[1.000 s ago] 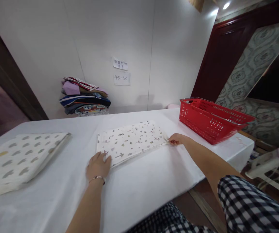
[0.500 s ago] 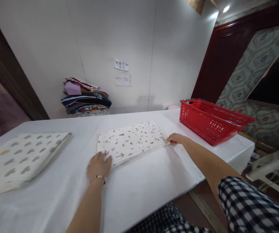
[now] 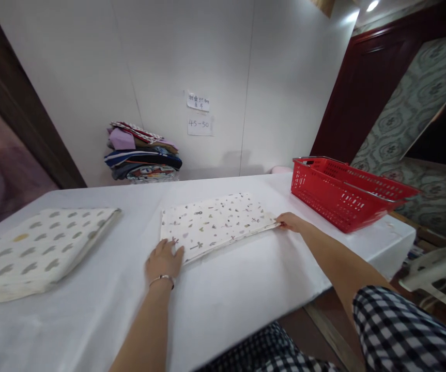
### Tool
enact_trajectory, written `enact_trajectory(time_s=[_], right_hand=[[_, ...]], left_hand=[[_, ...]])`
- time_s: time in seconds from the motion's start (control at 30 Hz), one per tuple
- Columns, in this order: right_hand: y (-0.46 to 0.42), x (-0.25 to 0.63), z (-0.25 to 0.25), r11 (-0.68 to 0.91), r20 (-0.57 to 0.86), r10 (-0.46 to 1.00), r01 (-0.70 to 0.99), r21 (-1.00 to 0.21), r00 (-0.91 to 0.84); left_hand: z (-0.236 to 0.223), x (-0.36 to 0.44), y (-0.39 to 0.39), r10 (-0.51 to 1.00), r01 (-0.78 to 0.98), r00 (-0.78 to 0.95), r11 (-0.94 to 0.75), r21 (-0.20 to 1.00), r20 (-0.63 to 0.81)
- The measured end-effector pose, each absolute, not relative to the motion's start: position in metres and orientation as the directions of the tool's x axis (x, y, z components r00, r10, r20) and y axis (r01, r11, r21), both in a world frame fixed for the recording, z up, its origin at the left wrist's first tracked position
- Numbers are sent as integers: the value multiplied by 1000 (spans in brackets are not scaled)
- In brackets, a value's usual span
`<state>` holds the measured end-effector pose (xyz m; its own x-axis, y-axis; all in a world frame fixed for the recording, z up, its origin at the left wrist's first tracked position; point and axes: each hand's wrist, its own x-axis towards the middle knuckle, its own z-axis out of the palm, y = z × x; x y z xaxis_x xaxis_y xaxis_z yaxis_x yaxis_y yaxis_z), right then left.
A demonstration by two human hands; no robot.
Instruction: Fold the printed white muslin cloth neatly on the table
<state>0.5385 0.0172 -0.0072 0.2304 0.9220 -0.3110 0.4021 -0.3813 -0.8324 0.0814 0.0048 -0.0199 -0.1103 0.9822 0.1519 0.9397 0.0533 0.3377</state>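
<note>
A folded cream cloth (image 3: 215, 222) with small scattered leaf and plant prints lies on the white-covered table (image 3: 238, 294) in front of me. My left hand (image 3: 164, 262), with a bracelet at the wrist, rests flat on its near left corner with the fingers apart. At the near right corner, my right hand (image 3: 289, 222) pinches the layered edge between thumb and fingers. Farther left lies another folded cream cloth (image 3: 52, 243), printed with grey-green shapes and one yellow spot; neither hand touches it.
A red plastic basket (image 3: 342, 201) stands at the table's right end. Behind the table's far edge is a stack of folded fabrics (image 3: 143, 155) against the white wall. A white plastic stool (image 3: 435, 274) is on the floor at right.
My right hand has drawn the cloth's corner slightly outward, and the bunched edge there now looks flatter. My left hand stays at the left corner. The whole view has shifted slightly.
</note>
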Motion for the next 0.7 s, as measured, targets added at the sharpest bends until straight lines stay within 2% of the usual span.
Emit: enact_trajectory(time_s=[0.1,0.27,0.7], right_hand=[[10,540,-7,-454,-381,882,278,-847,279],[7,540,-4,-514,-465,845,160,-843,264],[7,551,-3,-519,-499,847,77,-852,183]], left_hand=[[-20,82,4,983,939,-116,61,339,144],[-20,83,5,981,930,-121,58,362,152],[-20,82,5,983,933,-119,63,355,139]])
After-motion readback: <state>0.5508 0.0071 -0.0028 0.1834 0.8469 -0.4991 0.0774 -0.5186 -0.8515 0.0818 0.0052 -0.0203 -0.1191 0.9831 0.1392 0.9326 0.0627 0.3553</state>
